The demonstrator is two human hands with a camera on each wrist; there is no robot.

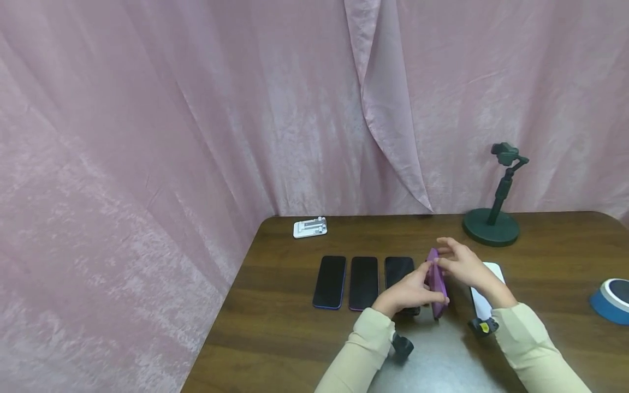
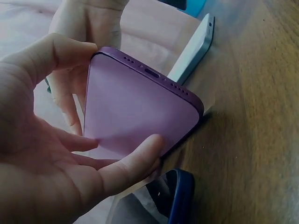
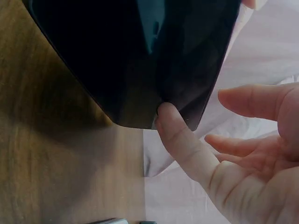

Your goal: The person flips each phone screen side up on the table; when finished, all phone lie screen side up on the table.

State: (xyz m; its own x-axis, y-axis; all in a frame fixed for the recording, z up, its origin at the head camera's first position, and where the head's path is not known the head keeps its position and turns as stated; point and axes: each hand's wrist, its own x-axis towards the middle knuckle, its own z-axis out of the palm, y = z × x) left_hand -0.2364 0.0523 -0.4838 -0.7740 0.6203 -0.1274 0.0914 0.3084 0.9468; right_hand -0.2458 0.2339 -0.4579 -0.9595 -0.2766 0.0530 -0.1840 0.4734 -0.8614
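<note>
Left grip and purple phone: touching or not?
Touching. The left wrist view shows it: one fingertip of the left grip meets the corner of the purple phone, and others lie against its back.

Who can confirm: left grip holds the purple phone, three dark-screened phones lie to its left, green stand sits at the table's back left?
Not back left: the green stand sits at the back right of the table, per head view. Left grip holds the purple phone, three dark-screened phones lie to its left.
</note>
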